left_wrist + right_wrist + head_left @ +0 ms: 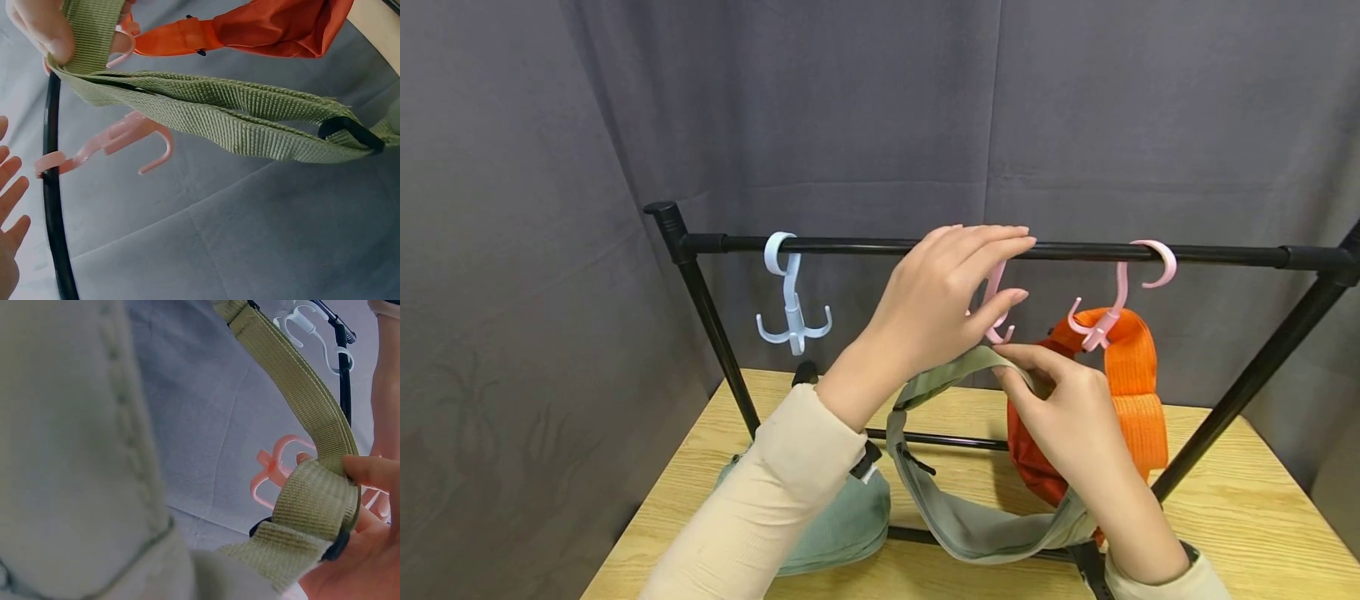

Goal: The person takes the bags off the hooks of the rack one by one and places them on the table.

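My right hand (1067, 408) pinches the green webbing strap (206, 106) of a grey-green bag (985, 533) between thumb and fingers. The strap loops upward just below the middle pink hook hanger (125, 134), which hangs on the black rail (865, 247). In the left wrist view the strap passes beside that hanger, and I cannot tell whether they touch. Straight-fingered, my left hand (951, 292) is raised at the rail in front of the middle hanger and partly hides it. Up close, the bag body fills the left of the right wrist view.
An orange bag (1131, 392) hangs from the right pink hook hanger (1105, 325). At the left, a light-blue hook hanger (793, 308) is on the rail. A teal bag (850, 525) lies on the wooden table (1240, 492), partly behind my left sleeve. Grey curtain stands behind.
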Demonstrator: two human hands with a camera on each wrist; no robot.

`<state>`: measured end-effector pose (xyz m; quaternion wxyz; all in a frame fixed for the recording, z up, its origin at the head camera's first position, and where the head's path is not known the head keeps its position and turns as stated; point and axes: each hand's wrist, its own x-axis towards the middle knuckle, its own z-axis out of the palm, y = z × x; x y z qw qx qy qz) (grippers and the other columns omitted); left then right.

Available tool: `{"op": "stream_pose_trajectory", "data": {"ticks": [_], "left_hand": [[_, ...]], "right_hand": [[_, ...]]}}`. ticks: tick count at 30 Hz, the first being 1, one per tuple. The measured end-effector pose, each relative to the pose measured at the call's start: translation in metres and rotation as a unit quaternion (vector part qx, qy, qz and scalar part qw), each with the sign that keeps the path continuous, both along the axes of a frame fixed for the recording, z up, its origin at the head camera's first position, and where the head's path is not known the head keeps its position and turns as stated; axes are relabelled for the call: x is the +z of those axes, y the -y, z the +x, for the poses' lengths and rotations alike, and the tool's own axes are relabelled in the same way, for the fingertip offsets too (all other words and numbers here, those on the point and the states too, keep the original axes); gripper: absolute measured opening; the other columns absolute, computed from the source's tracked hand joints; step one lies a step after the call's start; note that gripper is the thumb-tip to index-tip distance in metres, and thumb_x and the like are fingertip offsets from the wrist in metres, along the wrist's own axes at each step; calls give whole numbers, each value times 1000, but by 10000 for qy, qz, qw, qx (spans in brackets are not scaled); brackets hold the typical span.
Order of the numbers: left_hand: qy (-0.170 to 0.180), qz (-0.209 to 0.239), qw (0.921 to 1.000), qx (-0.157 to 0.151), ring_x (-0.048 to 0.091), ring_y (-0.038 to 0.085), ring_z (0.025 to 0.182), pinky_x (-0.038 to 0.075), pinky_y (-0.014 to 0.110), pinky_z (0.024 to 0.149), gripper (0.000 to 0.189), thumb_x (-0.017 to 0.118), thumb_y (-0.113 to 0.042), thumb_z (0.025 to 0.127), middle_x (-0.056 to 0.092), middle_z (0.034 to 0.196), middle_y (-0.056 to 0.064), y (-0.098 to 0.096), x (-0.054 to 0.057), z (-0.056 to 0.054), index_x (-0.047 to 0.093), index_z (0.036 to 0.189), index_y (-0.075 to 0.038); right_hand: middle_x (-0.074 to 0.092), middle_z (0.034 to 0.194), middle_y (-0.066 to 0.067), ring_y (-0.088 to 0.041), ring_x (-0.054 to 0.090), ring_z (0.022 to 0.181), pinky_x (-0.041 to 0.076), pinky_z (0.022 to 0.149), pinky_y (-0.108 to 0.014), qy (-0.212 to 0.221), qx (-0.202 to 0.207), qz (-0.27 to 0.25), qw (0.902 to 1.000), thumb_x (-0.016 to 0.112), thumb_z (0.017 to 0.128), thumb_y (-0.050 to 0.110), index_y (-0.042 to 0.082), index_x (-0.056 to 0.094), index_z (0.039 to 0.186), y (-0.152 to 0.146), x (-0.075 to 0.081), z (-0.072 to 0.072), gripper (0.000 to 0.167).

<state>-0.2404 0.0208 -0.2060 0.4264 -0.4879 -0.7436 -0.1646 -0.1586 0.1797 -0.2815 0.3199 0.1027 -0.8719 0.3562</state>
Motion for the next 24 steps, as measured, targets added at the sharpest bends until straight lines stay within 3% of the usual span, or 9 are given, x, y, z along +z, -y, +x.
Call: {"op": "stream_pose_trajectory", "data": {"ticks": [5, 11, 18, 24], "left_hand": [[63, 0, 9996, -271, 54, 15, 126, 29, 22, 112, 41, 65, -31, 97, 61, 134, 1, 7, -4, 7, 63, 132, -11], [114, 123, 9986, -499, 53, 15, 127, 31, 22, 110, 39, 67, -25, 95, 61, 134, 3, 17, -17, 14, 64, 131, -9], [363, 744, 9955, -455, 58, 17, 120, 36, 23, 108, 38, 69, -24, 94, 65, 128, 5, 27, -33, 20, 65, 128, -6], [838, 911, 9913, -443, 59, 16, 118, 42, 25, 104, 39, 69, -21, 95, 65, 128, 5, 40, -48, 25, 63, 130, -8]], "right_hand": [[63, 69, 2, -13, 43, 58, 34, 51, -24, -51, -20, 22, 10000, 71, 89, 7, 10, 76, 113, 0, -1, 0, 25], [50, 62, 4, -13, 41, 58, 32, 52, -26, -6, -173, 105, 9998, 72, 89, 9, 13, 76, 113, 1, -3, 1, 24], [51, 64, 2, -14, 41, 58, 30, 51, -24, -203, -202, 21, 9996, 73, 88, 7, 13, 76, 110, 1, -4, 1, 24], [52, 66, 1, -15, 41, 60, 29, 52, -24, -273, -239, -78, 9993, 74, 88, 7, 13, 76, 110, 2, -5, 4, 24]]}}
